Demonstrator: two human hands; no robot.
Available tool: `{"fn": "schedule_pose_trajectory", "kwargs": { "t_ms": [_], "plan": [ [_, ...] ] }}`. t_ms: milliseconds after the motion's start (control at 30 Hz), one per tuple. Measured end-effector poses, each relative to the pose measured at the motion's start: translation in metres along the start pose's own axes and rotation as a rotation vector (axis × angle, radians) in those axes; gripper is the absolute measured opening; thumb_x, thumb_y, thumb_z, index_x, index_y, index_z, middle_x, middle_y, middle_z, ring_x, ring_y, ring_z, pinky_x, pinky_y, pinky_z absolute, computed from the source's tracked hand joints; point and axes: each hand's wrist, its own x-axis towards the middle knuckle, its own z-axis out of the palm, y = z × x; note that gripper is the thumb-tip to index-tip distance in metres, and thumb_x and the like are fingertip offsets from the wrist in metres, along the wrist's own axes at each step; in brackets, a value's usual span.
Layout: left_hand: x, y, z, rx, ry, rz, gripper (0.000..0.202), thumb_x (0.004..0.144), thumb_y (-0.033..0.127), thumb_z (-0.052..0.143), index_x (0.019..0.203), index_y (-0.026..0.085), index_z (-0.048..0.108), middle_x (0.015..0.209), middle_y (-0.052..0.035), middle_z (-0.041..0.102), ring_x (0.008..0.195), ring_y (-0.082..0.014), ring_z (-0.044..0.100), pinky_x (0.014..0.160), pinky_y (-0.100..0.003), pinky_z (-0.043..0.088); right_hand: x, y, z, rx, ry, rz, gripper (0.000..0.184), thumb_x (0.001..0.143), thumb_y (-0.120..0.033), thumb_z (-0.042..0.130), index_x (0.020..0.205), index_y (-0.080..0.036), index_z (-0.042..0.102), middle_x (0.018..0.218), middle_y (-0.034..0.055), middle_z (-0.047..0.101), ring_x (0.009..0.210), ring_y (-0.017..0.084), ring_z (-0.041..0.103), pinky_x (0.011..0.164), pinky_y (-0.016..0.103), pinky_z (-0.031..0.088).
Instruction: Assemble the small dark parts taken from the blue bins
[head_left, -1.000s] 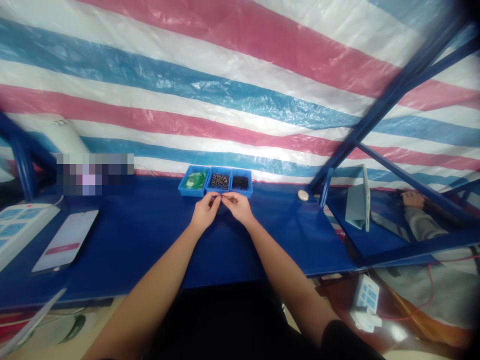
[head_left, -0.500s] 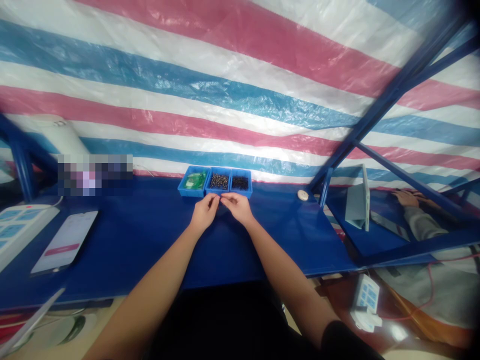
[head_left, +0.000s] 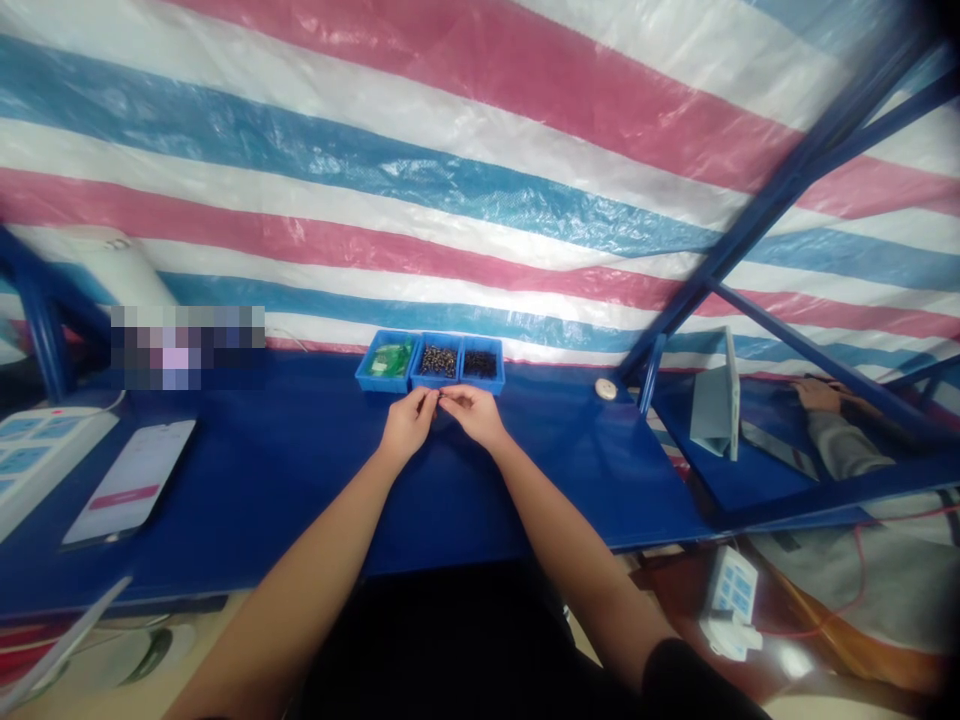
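My left hand [head_left: 409, 420] and my right hand [head_left: 477, 414] meet fingertip to fingertip over the blue table, just in front of three small blue bins. Both are closed in a pinch, and whatever sits between the fingertips is too small to name. Behind the left hand, the left bin [head_left: 362, 378] holds a green and clear plastic bag [head_left: 390, 360]. Small brass-and-black parts [head_left: 439, 361] fill the middle bin [head_left: 433, 381]. In the right bin [head_left: 495, 384] lie small black parts [head_left: 480, 364].
On the left of the table [head_left: 285, 480] lie a phone [head_left: 131, 480] and a white power strip [head_left: 45, 460]. A round whitish object [head_left: 605, 389] rests near the blue frame [head_left: 651, 375]. Beyond the frame are a tablet [head_left: 720, 400] and another person's hand [head_left: 817, 395].
My hands stay almost in place, with the fingertips shifting slightly against each other. At the far right, the other person's hand has moved a little.
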Motion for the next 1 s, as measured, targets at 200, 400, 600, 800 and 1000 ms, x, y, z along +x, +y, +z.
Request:
{"fn": "schedule_pose_trajectory", "kwargs": {
  "t_ms": [200,400,600,800,1000],
  "plan": [
    [-0.0005,-0.0026,0.0026,-0.030,0.031,-0.018,0.030,0.090,0.047,0.048,0.101,0.022,0.061,0.068,0.0019,0.064,0.061,-0.0138,0.060,0.063,-0.024,0.045,0.0006,0.0002,-0.0031,-0.018,0.034,-0.009,0.031,0.074,-0.039,0.071,0.097,-0.019,0.073,0.094,0.0068,0.073,0.083,0.020,0.069,0.081,0.034,0.055],
    [0.0008,-0.0039,0.0033,-0.047,0.019,-0.010,0.029,0.091,0.046,0.046,0.098,0.021,0.059,0.067,0.0016,0.063,0.062,-0.0141,0.061,0.063,-0.025,0.046,0.0004,0.0004,-0.0020,0.020,0.002,-0.009,0.035,0.072,-0.040,0.073,0.099,-0.018,0.071,0.090,0.0063,0.073,0.083,0.019,0.069,0.083,0.034,0.055],
    [0.0007,-0.0022,0.0026,-0.061,-0.001,-0.014,0.029,0.092,0.046,0.043,0.092,0.021,0.059,0.067,0.0017,0.062,0.062,-0.0137,0.060,0.064,-0.024,0.046,0.0001,-0.0004,-0.0020,0.009,0.013,-0.035,0.035,0.072,-0.040,0.073,0.100,-0.018,0.072,0.090,0.0065,0.072,0.081,0.019,0.068,0.081,0.034,0.055],
    [-0.0001,-0.0038,0.0037,-0.094,0.007,-0.026,0.031,0.090,0.045,0.047,0.108,0.022,0.058,0.069,0.0013,0.065,0.062,-0.0146,0.063,0.064,-0.025,0.048,0.0010,-0.0007,-0.0028,0.030,0.027,-0.016,0.037,0.071,-0.041,0.074,0.099,-0.018,0.072,0.091,0.0066,0.073,0.084,0.019,0.068,0.084,0.035,0.055],
    [0.0008,-0.0048,0.0037,-0.065,0.014,-0.015,0.028,0.090,0.045,0.047,0.099,0.022,0.061,0.068,0.0014,0.064,0.062,-0.0136,0.062,0.063,-0.024,0.047,0.0011,0.0008,-0.0027,0.044,0.010,0.004,0.038,0.070,-0.041,0.074,0.100,-0.018,0.072,0.091,0.0063,0.073,0.083,0.019,0.069,0.084,0.035,0.055]
  ]
}}
